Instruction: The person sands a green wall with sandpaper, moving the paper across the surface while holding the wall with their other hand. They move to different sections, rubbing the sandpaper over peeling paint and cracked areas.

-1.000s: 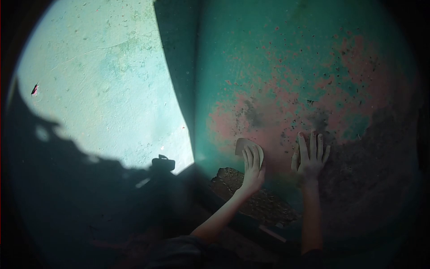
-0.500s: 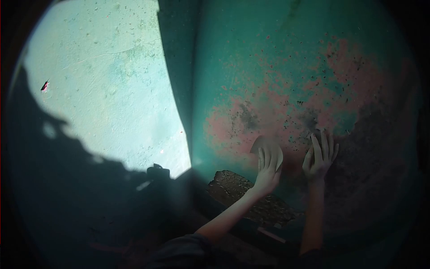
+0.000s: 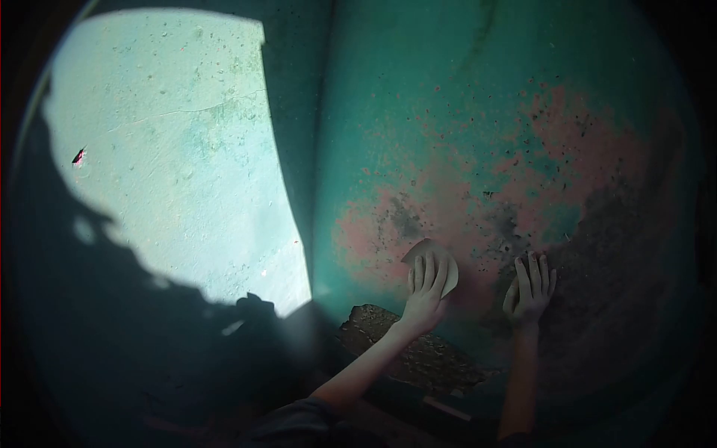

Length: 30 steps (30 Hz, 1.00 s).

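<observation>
My left hand (image 3: 426,295) presses a pale, curved-edged piece of sandpaper (image 3: 450,278) flat against the wall with its fingers. The wall (image 3: 403,134) is green, with a broad worn patch of pink (image 3: 441,201) showing through. To the right, my right hand (image 3: 529,290) rests on the wall with fingers stretched out and nothing held. Dark grey staining (image 3: 605,276) lies beside it. What is under the sandpaper is hidden.
Below my left hand is a rough brown broken area (image 3: 433,364) where the surface has come away. A sunlit pale wall (image 3: 179,149) meets the green one at a corner on the left. Deep shadow covers the lower left.
The view has tilted up, so the wall sits lower in the frame. My left hand and the sandpaper have shifted a little left across the wall; my right hand is slightly lower.
</observation>
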Each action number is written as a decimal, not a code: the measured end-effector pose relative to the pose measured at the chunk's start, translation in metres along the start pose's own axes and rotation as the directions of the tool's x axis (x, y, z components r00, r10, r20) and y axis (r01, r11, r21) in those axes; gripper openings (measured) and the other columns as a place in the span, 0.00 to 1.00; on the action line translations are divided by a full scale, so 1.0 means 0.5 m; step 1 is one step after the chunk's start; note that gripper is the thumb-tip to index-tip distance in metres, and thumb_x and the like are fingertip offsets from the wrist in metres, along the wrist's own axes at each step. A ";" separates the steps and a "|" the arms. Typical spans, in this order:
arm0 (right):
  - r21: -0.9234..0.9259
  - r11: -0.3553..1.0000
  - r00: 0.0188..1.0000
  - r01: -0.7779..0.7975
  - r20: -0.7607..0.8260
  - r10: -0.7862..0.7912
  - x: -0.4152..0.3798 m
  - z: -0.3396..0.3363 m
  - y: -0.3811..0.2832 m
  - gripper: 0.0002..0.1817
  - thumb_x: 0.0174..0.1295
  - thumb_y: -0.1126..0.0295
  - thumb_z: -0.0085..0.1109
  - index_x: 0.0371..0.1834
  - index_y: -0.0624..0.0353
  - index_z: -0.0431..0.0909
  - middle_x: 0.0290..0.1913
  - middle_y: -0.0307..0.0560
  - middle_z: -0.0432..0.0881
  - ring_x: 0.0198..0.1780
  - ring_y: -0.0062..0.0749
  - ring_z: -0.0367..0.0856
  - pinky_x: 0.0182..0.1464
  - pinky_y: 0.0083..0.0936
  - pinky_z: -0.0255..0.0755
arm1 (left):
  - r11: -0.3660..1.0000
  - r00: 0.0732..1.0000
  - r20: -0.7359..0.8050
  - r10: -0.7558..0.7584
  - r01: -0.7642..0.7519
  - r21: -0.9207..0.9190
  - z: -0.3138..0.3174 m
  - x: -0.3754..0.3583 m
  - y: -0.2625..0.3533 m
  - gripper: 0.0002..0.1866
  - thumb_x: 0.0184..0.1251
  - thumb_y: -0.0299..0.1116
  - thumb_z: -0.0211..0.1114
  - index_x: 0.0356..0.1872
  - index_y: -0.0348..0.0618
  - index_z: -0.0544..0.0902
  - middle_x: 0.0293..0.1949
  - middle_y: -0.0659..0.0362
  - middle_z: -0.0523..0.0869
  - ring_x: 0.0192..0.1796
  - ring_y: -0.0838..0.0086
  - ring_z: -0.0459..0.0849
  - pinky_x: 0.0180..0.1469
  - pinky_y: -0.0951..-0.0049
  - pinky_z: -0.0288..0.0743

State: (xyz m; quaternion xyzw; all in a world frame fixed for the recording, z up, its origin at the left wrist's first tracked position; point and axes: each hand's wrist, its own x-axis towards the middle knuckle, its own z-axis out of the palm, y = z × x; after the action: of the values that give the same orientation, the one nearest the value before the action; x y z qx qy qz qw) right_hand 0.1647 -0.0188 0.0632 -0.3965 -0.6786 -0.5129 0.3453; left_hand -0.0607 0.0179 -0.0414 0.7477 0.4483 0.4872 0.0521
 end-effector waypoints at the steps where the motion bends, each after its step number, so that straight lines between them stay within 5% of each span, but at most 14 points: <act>1: -0.004 1.000 1.000 0.000 0.000 0.000 -0.003 -0.004 0.002 0.21 0.67 0.70 0.51 0.62 0.53 0.81 0.69 0.50 0.77 0.74 0.49 0.70 0.78 0.52 0.52 | 0.995 1.000 0.003 -0.005 0.005 0.097 -0.024 0.021 -0.013 0.43 0.74 0.37 0.55 0.82 0.40 0.42 0.81 0.35 0.39 0.81 0.31 0.34 0.77 0.32 0.36; 2: 0.001 1.000 1.000 0.013 0.003 -0.013 -0.004 -0.006 0.002 0.21 0.67 0.70 0.51 0.62 0.53 0.81 0.69 0.50 0.78 0.74 0.49 0.70 0.78 0.52 0.52 | 0.997 0.986 -0.167 -0.017 0.029 0.071 -0.036 0.061 -0.041 0.43 0.73 0.36 0.55 0.82 0.40 0.43 0.81 0.35 0.39 0.81 0.31 0.34 0.77 0.32 0.36; 3: 0.007 1.000 1.000 0.025 0.003 -0.025 -0.002 -0.005 0.005 0.21 0.67 0.70 0.51 0.62 0.53 0.81 0.69 0.50 0.78 0.74 0.50 0.70 0.78 0.52 0.52 | 0.997 0.986 -0.169 -0.013 0.025 0.071 -0.065 0.107 -0.050 0.43 0.73 0.36 0.55 0.82 0.40 0.43 0.81 0.35 0.39 0.81 0.31 0.34 0.77 0.32 0.36; 5: 0.009 1.000 1.000 0.009 0.000 -0.009 -0.002 -0.001 0.004 0.21 0.67 0.70 0.51 0.62 0.53 0.81 0.69 0.50 0.78 0.74 0.50 0.70 0.78 0.52 0.52 | 0.954 0.894 -0.370 -0.251 0.164 -0.251 -0.110 0.165 -0.060 0.43 0.71 0.34 0.57 0.82 0.40 0.45 0.81 0.35 0.40 0.81 0.30 0.35 0.77 0.32 0.36; 8: 0.008 1.000 1.000 -0.003 -0.013 0.003 -0.006 0.003 -0.001 0.21 0.67 0.70 0.51 0.62 0.53 0.82 0.68 0.50 0.78 0.74 0.50 0.70 0.78 0.52 0.52 | 0.995 0.949 -0.298 -0.105 0.099 -0.033 -0.036 0.100 -0.019 0.39 0.76 0.34 0.51 0.82 0.39 0.44 0.81 0.33 0.39 0.80 0.28 0.34 0.77 0.31 0.34; 10: -0.004 1.000 1.000 0.004 -0.027 -0.004 -0.004 0.005 -0.003 0.21 0.67 0.70 0.51 0.62 0.53 0.82 0.68 0.50 0.78 0.74 0.50 0.70 0.78 0.52 0.52 | 0.998 0.998 0.009 0.069 -0.069 -0.011 0.020 0.009 0.015 0.40 0.75 0.34 0.53 0.82 0.40 0.45 0.81 0.33 0.39 0.80 0.27 0.34 0.77 0.31 0.35; 14: 0.023 1.000 1.000 0.018 0.013 -0.019 -0.008 -0.007 0.003 0.22 0.66 0.68 0.52 0.63 0.52 0.81 0.69 0.49 0.77 0.74 0.50 0.69 0.78 0.53 0.52 | 0.995 0.993 -0.065 0.096 -0.097 -0.008 -0.002 0.044 0.013 0.39 0.75 0.36 0.54 0.82 0.41 0.49 0.82 0.37 0.41 0.81 0.30 0.36 0.77 0.31 0.36; 16: 0.056 0.998 0.993 -0.037 0.112 0.030 -0.012 -0.019 -0.003 0.24 0.65 0.68 0.55 0.67 0.49 0.79 0.72 0.50 0.73 0.76 0.50 0.66 0.78 0.54 0.52 | 0.946 0.916 -0.347 -0.200 0.089 -0.310 -0.104 0.168 0.004 0.37 0.78 0.37 0.52 0.82 0.42 0.47 0.82 0.38 0.40 0.81 0.31 0.34 0.77 0.32 0.35; 17: 0.057 0.997 0.992 -0.048 0.117 0.041 -0.007 -0.029 -0.011 0.24 0.65 0.68 0.55 0.67 0.49 0.79 0.72 0.50 0.73 0.76 0.50 0.66 0.78 0.54 0.52 | 0.948 0.921 -0.337 -0.197 0.091 -0.305 -0.101 0.163 0.002 0.37 0.78 0.37 0.52 0.82 0.42 0.47 0.82 0.38 0.40 0.81 0.31 0.34 0.77 0.32 0.35; 21: 0.060 0.985 0.944 -0.163 0.301 0.137 0.025 -0.064 -0.082 0.28 0.65 0.68 0.57 0.72 0.47 0.74 0.77 0.52 0.67 0.78 0.50 0.63 0.78 0.55 0.51 | 0.988 0.962 -0.245 -0.122 0.094 -0.123 -0.022 0.072 0.014 0.37 0.78 0.37 0.52 0.82 0.43 0.48 0.82 0.37 0.39 0.80 0.29 0.33 0.78 0.32 0.33; 23: 0.082 0.981 0.927 -0.174 0.351 0.135 0.028 -0.077 -0.114 0.30 0.64 0.69 0.58 0.73 0.47 0.73 0.78 0.53 0.65 0.79 0.49 0.62 0.78 0.56 0.51 | 0.998 0.998 0.020 0.055 -0.054 -0.035 0.014 0.015 0.041 0.39 0.77 0.38 0.53 0.83 0.47 0.44 0.82 0.36 0.36 0.81 0.30 0.31 0.77 0.30 0.34; 25: 0.308 0.948 0.862 -0.080 0.499 -0.089 0.031 -0.082 -0.139 0.32 0.61 0.70 0.59 0.73 0.47 0.72 0.78 0.52 0.64 0.78 0.48 0.62 0.77 0.56 0.51 | 0.983 0.983 0.006 0.183 -0.183 0.008 0.025 0.012 0.062 0.39 0.75 0.36 0.54 0.83 0.46 0.46 0.82 0.38 0.38 0.81 0.30 0.32 0.77 0.29 0.35; 26: 0.334 0.941 0.889 -0.060 0.447 -0.102 0.036 -0.086 -0.155 0.33 0.59 0.71 0.59 0.73 0.48 0.73 0.77 0.50 0.66 0.78 0.46 0.63 0.77 0.56 0.52 | 0.949 0.951 -0.004 0.309 -0.309 0.057 0.016 0.016 0.077 0.40 0.73 0.34 0.55 0.83 0.45 0.48 0.82 0.39 0.39 0.81 0.30 0.33 0.77 0.29 0.37; 30: 0.182 0.975 0.939 -0.131 0.339 0.063 0.037 -0.092 -0.123 0.31 0.58 0.71 0.60 0.69 0.50 0.76 0.70 0.49 0.74 0.70 0.45 0.72 0.73 0.51 0.60 | 0.918 0.909 0.130 0.395 -0.398 -0.006 -0.024 0.076 0.118 0.38 0.70 0.30 0.56 0.81 0.43 0.54 0.82 0.43 0.44 0.82 0.34 0.37 0.77 0.30 0.40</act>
State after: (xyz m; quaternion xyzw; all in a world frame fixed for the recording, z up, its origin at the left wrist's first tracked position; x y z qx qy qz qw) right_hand 0.1043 -0.0700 0.0641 -0.4732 -0.7549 -0.3498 0.2897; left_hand -0.0288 0.0061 0.0212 0.8534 0.2882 0.4336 -0.0269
